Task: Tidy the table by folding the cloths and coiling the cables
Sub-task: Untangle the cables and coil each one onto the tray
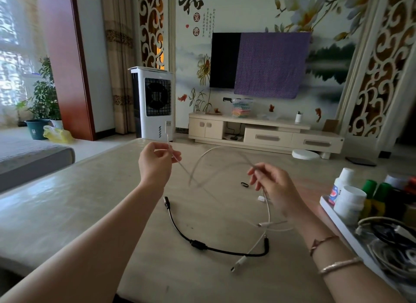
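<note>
You are early in the job: your left hand [157, 160] and right hand [273, 185] each pinch the white cable [208, 152], raised over the surface [67, 208], apparently not yet coiled. The black cable [203, 246] and another white lead [258, 242] lie loose; no cloths show.

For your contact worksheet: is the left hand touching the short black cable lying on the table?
Apart. The head view shows the left hand raised, pinching a thin white cable, above the black cable.
</note>
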